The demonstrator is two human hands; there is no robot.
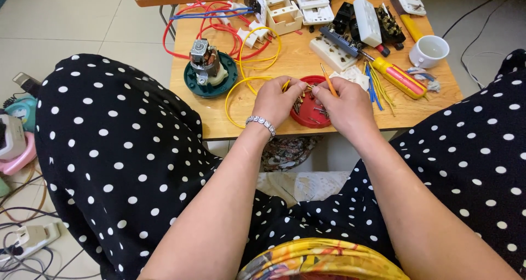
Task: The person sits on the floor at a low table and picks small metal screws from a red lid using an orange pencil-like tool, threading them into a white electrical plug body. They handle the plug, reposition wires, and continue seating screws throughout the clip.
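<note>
Head view: low wooden desk on a pale tiled floor, person seated with knees in black polka-dot fabric either side. Floor at left cluttered with a white power strip, grey cables and a pink-and-teal device.

No readable packages; on the desk far edge sit white plastic socket housings, a white switch plate and black terminal parts. White cup at right, yellow-and-red screwdriver just left of it, blue and yellow wire offcuts beside it. Red wires looped at the back, small motor on a green round base at left.

Yellow wire curls in a loop from desk centre to the left hand. Left hand grip pinches the wire's end between thumb and fingertips. Right hand touches it nearly, grip pressed on a thin orange-handled tool. Both hover over a red round lid holding small screws, near the desk's front edge. Silver bracelet on left wrist.
</note>
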